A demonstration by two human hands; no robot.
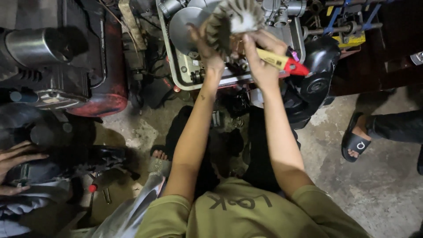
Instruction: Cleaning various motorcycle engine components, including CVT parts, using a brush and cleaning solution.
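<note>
A round finned metal pulley half (232, 20) is lifted in front of an opened engine case (185, 70). My left hand (208, 46) grips its left rim. My right hand (260, 55) holds its right side and also clamps a yellow tool with a red end (282, 63), which sticks out to the right. Behind the pulley half, a smooth metal disc (185, 22) sits inside the case.
A red and black scooter body (101, 66) lies at left, with a chrome cylinder (31, 46). Another person's hands (15, 161) rest at far left. A foot in a black sandal (356, 141) stands at right. Small metal parts (227, 119) lie on the concrete floor.
</note>
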